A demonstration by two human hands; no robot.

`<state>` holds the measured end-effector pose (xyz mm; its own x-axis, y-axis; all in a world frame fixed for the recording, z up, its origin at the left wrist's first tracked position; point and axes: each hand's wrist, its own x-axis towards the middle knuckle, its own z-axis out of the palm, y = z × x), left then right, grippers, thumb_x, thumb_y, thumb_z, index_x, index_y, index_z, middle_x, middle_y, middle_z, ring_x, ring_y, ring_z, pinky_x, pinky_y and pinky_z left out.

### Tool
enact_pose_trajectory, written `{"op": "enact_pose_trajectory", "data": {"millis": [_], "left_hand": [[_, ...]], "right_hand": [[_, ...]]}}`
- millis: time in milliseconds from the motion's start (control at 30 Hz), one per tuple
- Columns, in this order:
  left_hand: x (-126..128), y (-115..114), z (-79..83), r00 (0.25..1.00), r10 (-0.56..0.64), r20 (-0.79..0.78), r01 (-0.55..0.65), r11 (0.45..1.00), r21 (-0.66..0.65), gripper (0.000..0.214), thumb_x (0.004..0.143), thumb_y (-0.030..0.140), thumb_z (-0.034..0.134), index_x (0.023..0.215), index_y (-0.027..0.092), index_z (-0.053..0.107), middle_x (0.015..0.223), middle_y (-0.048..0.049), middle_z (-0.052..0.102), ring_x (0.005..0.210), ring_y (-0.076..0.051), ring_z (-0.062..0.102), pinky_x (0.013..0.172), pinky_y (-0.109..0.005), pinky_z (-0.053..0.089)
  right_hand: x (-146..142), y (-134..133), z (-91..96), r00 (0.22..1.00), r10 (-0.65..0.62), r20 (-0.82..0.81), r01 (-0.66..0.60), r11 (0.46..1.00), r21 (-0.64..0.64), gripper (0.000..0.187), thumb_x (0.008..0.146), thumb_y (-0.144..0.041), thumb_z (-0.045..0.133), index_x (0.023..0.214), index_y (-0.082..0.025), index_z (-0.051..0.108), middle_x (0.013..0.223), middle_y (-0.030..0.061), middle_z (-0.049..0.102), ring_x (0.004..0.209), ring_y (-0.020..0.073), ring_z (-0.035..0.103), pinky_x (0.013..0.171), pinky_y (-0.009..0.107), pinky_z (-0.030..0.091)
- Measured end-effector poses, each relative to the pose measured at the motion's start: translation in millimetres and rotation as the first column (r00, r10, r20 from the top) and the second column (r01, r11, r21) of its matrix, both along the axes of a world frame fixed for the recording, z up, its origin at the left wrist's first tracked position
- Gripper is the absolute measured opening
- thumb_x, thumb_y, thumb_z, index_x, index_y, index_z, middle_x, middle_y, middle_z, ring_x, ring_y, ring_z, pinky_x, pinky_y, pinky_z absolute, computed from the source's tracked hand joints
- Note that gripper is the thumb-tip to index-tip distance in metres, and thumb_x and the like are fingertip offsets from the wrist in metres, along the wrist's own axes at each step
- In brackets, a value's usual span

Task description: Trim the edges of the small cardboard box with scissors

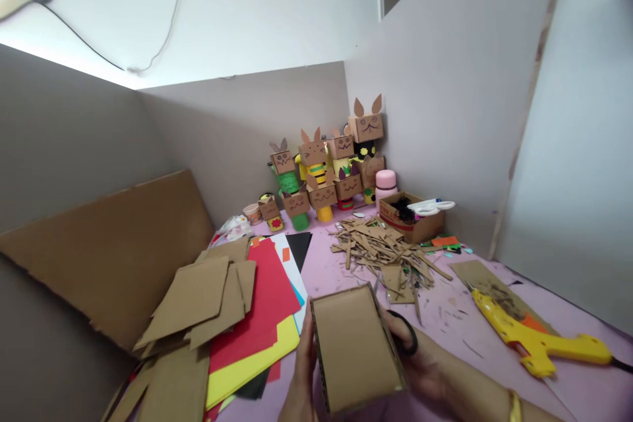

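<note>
A small cardboard box (356, 349) is held at the bottom middle, its flat brown face turned up towards me. My left hand (302, 369) is closed along its left side, mostly seen edge-on. On the right side my right hand (420, 362) grips the same box, with part of its fingers hidden behind it. A black scissor handle (404, 331) shows beside my right hand; whether that hand touches it I cannot tell. Just beyond the box lies a heap of cardboard strips (380, 244).
Cardboard pieces (190, 293) and coloured paper sheets (257, 297) are stacked on the left. A yellow glue gun (534, 336) lies on the right. Several cardboard animal figures (322, 194), a pink flask (386, 186) and a box of supplies (418, 227) stand at the back by the partitions.
</note>
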<state>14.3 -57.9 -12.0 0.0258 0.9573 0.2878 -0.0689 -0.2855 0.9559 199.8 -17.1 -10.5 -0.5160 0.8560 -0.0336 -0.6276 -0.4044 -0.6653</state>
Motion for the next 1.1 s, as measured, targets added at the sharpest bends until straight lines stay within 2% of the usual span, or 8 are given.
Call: {"op": "enact_pose_trajectory", "data": {"millis": [200,333,433,533,767,933,1033,1100], "left_hand": [[9.4,11.4,-21.3,0.991,0.133,-0.013,-0.129,0.974,0.186,0.100,0.052,0.059,0.077,0.138,0.025,0.038,0.143,-0.0165,0.043,0.134,-0.042,0.033,0.107,-0.054,0.031],[11.7,5.7,-21.7,0.971,0.229,-0.074,-0.199,0.938,0.282,0.089,0.059,0.056,0.074,0.135,0.027,0.039,0.146,-0.0155,0.038,0.134,-0.039,0.034,0.107,-0.051,0.032],[8.3,3.0,-17.6,0.966,0.222,-0.133,-0.185,0.952,0.245,0.090,0.061,0.060,0.072,0.138,0.031,0.035,0.147,-0.0130,0.037,0.131,-0.037,0.040,0.102,-0.048,0.041],[2.9,5.3,-15.6,0.953,0.220,-0.208,-0.148,0.938,0.314,0.088,0.061,0.065,0.068,0.137,0.032,0.039,0.147,-0.0119,0.039,0.132,-0.040,0.037,0.104,-0.054,0.035],[-2.6,7.4,-5.3,0.837,0.314,-0.447,-0.019,0.834,0.551,0.074,0.076,0.063,0.054,0.141,0.033,0.034,0.153,-0.0078,0.032,0.137,-0.034,0.031,0.106,-0.048,0.034],[-2.7,6.9,-3.3,0.786,0.446,-0.427,-0.077,0.757,0.649,0.050,0.088,0.037,0.051,0.137,0.033,0.040,0.149,-0.0068,0.036,0.135,-0.028,0.035,0.103,-0.042,0.038],[-3.9,10.6,-12.0,0.784,0.486,-0.387,-0.108,0.720,0.686,0.066,0.082,0.038,0.062,0.141,0.031,0.034,0.150,-0.0096,0.033,0.136,-0.030,0.032,0.103,-0.044,0.037],[-2.7,12.9,-19.2,0.838,0.431,-0.335,-0.121,0.745,0.656,0.085,0.071,0.046,0.072,0.143,0.032,0.028,0.152,-0.0111,0.029,0.138,-0.034,0.027,0.106,-0.050,0.031]], "right_hand": [[-0.4,1.8,-7.2,0.995,0.082,0.058,-0.082,0.997,-0.005,0.052,0.072,-0.056,0.071,0.104,-0.015,0.070,0.096,0.0081,0.076,0.098,0.0267,0.067,0.093,0.039,0.045],[-2.2,1.1,-6.4,0.995,0.023,0.100,-0.027,0.999,0.037,0.051,0.074,-0.055,0.070,0.106,-0.015,0.069,0.096,0.0091,0.075,0.097,0.0267,0.067,0.092,0.039,0.045],[-1.9,-0.1,-2.9,0.989,-0.095,0.111,0.086,0.993,0.085,0.049,0.076,-0.049,0.071,0.111,-0.016,0.066,0.100,0.0085,0.075,0.098,0.0259,0.067,0.093,0.038,0.044],[-0.1,-2.3,2.2,0.982,-0.162,0.094,0.152,0.983,0.106,0.051,0.076,-0.051,0.071,0.115,-0.019,0.062,0.103,0.0077,0.074,0.100,0.0259,0.066,0.095,0.039,0.042],[3.3,-7.3,11.8,0.997,-0.059,0.056,0.056,0.997,0.043,0.050,0.066,-0.055,0.076,0.099,-0.018,0.069,0.093,0.0082,0.076,0.098,0.0289,0.067,0.094,0.043,0.042],[2.5,-3.6,9.6,0.985,-0.169,0.011,0.170,0.985,-0.033,0.037,0.067,-0.045,0.077,0.090,-0.017,0.071,0.089,0.0067,0.077,0.097,0.0273,0.067,0.096,0.040,0.041],[1.1,-0.2,8.1,0.966,-0.256,-0.033,0.251,0.962,-0.102,0.035,0.069,-0.046,0.074,0.089,-0.017,0.072,0.085,0.0058,0.077,0.094,0.0270,0.068,0.095,0.040,0.042],[0.5,0.9,8.0,0.967,-0.242,-0.075,0.231,0.964,-0.131,0.034,0.074,-0.046,0.069,0.093,-0.018,0.071,0.086,0.0045,0.077,0.094,0.0256,0.068,0.095,0.038,0.042]]}}
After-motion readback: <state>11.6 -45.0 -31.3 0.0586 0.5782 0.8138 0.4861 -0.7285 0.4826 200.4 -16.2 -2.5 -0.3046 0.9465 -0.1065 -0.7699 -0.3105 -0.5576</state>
